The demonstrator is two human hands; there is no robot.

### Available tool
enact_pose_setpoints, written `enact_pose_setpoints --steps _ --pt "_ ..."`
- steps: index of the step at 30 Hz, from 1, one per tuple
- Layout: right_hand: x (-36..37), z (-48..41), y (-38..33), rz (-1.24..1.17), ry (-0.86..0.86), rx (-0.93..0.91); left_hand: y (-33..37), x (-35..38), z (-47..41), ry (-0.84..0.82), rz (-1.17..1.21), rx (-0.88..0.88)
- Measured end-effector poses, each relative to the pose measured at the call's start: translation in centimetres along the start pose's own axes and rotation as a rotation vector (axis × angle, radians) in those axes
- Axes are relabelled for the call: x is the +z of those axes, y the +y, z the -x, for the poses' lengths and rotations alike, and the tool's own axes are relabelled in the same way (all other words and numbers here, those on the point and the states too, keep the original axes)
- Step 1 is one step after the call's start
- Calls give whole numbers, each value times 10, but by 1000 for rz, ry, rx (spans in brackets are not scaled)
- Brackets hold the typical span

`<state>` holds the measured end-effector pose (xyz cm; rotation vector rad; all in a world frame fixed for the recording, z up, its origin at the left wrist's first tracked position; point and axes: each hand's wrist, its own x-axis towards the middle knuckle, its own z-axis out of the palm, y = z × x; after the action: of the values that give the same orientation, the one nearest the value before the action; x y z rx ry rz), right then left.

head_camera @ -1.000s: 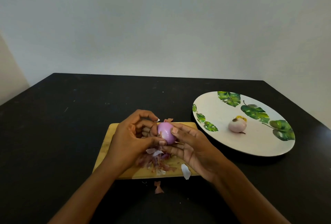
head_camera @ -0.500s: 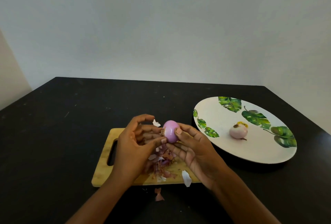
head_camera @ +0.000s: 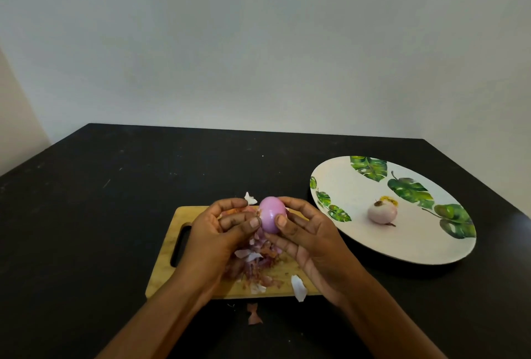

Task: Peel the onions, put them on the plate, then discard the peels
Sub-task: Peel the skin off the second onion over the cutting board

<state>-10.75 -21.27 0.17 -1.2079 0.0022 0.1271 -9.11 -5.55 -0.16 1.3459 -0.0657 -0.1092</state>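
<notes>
Both hands were raised just above the wooden cutting board (head_camera: 163, 278), which lay at the middle of the black table (head_camera: 115, 186) toward its near edge, its handle slot to the left. Between them they held a peeled, glossy purple onion (head_camera: 271, 215). The left hand (head_camera: 218, 232) was half closed, its fingers curled inward, the thumb tip touching the onion's left side and the forefinger arched over toward its top. The right hand (head_camera: 313, 241) cupped the onion from the right, with the thumb pressed flat on its front face and the other fingers curled round behind it. How the far fingertips sat on the onion could not be told.

Under the hands a heap of reddish and white peels (head_camera: 255, 269) covered the middle of the board. One white peel (head_camera: 298, 288) overhung the board's near edge, another white scrap (head_camera: 250, 198) stood at its far edge, and a pinkish scrap (head_camera: 254, 314) lay on the table just nearer than the board.

Toward the table's right edge sat a white plate (head_camera: 344, 180) printed with green leaves, carrying a second peeled onion (head_camera: 382, 213) near its middle.
</notes>
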Motion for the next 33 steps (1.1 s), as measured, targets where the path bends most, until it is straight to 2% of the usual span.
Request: enact_pose_setpoints --steps 10,15,18,21,24,28,33 --pt "-2 -3 9 63 13 -61 -2 2 1 -17 83 -31" --pt "1 -3 13 425 112 -262 -1 3 3 11 7 41" --pt "-2 -4 15 513 170 -318 3 3 5 39 -51 118" --pt "-6 -6 13 390 174 -185 5 1 4 127 -318 309" --pt "-6 -7 9 71 139 -47 1 -2 2 168 -494 404" --pt "-4 -7 4 -131 81 12 -1 -3 1 110 -529 457" --pt "-3 -4 2 -93 -34 37 -1 -2 2 75 -526 551"
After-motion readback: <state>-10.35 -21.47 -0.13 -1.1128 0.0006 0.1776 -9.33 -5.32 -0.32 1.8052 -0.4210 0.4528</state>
